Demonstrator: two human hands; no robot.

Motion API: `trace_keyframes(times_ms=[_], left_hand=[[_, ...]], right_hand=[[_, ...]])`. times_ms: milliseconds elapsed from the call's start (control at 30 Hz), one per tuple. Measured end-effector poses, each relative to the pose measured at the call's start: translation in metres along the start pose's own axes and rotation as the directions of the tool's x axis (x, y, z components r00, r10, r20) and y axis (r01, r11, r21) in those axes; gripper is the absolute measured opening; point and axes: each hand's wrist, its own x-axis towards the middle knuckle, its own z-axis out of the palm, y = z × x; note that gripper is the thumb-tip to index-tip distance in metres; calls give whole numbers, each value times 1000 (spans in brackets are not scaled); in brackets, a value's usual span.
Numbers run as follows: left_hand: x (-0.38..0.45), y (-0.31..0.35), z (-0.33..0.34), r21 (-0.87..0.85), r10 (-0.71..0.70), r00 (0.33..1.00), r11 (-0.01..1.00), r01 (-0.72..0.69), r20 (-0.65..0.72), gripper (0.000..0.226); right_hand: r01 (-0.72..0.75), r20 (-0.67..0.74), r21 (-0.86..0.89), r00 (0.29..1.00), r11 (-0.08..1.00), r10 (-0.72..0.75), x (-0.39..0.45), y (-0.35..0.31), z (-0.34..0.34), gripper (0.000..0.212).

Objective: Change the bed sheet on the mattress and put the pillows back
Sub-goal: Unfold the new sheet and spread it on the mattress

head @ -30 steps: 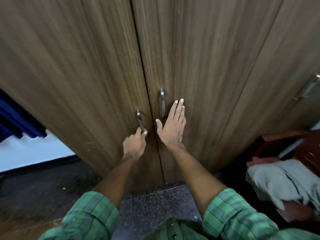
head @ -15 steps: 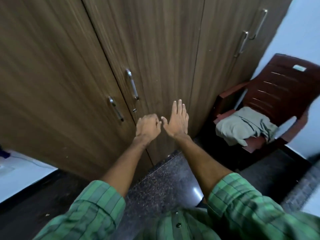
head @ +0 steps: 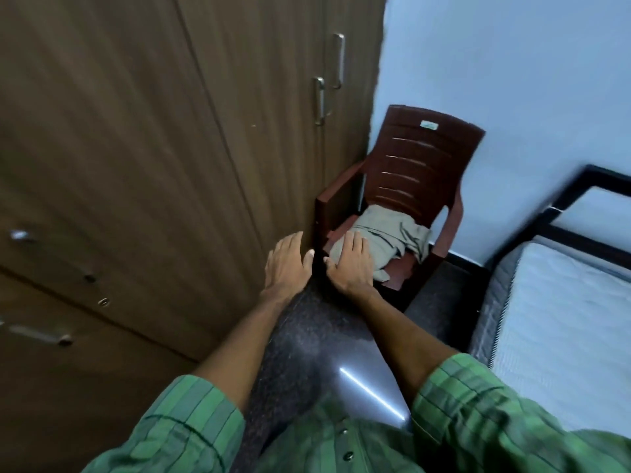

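Observation:
A crumpled grey-beige sheet [head: 392, 238] lies on the seat of a dark red plastic chair [head: 423, 158] in the corner. My right hand [head: 350, 264] is stretched out flat in front of the sheet's near end; whether it touches the cloth I cannot tell. My left hand [head: 286, 262] hovers with relaxed fingers just left of it, beside the chair's arm, holding nothing. A bare white mattress [head: 563, 319] on a black bed frame [head: 580, 186] fills the right edge. No pillows are in view.
A tall brown wooden wardrobe [head: 153, 165] with shut doors and metal handles [head: 319, 100] takes up the left half. Dark speckled floor [head: 324, 353] runs between wardrobe and bed. A pale blue wall [head: 512, 63] stands behind the chair.
My view has swung right, from the wardrobe doors to the chair and bed. Both hands left the wardrobe handles and door and moved out toward the sheet on the chair; the left hand uncurled.

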Motion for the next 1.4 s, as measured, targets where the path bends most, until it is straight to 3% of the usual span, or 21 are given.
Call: trace_keyframes(times_ms=[200, 400, 500, 667, 767, 867, 967, 1033, 1133, 1267, 1333, 1400], left_hand=[[69, 53, 72, -55, 103, 979, 994, -94, 178, 56], [183, 77, 159, -48, 207, 913, 978, -203, 352, 56], [242, 79, 198, -1, 260, 842, 955, -295, 473, 56], [333, 73, 268, 77, 223, 754, 937, -341, 617, 60], [376, 69, 320, 50, 202, 673, 941, -335, 711, 60], [407, 60, 371, 1, 166, 643, 968, -250, 747, 55], [434, 43, 429, -10, 129, 561, 978, -210, 818, 39], [446, 33, 464, 12, 55, 567, 993, -115, 822, 45], [461, 16, 508, 30, -98, 593, 992, 125, 799, 52], [467, 6, 547, -22, -248, 572, 906, 422, 782, 91], [465, 13, 548, 1, -328, 566, 866, 500, 756, 92], [462, 16, 552, 5, -378, 516, 810, 586, 768, 90]], right_hand=[[-139, 47, -39, 989, 989, 141, 68, 80, -9, 86], [-278, 116, -38, 953, 960, 280, 166, 141, 6, 88], [-372, 187, -20, 910, 928, 369, 214, 162, 17, 91], [-509, 340, 49, 818, 859, 465, 297, 196, 46, 97], [-641, 386, 134, 737, 756, 555, 346, 224, 73, 100], [-739, 406, 190, 659, 647, 633, 381, 250, 97, 100], [-775, 392, 209, 625, 596, 675, 409, 280, 123, 89], [-804, 397, 209, 591, 557, 703, 423, 301, 142, 84], [-860, 434, 246, 509, 446, 743, 441, 330, 171, 98], [-919, 499, 332, 361, 210, 788, 459, 359, 201, 117], [-899, 541, 427, 336, 92, 771, 470, 365, 215, 129], [-836, 537, 549, 351, -2, 767, 475, 377, 243, 128]])
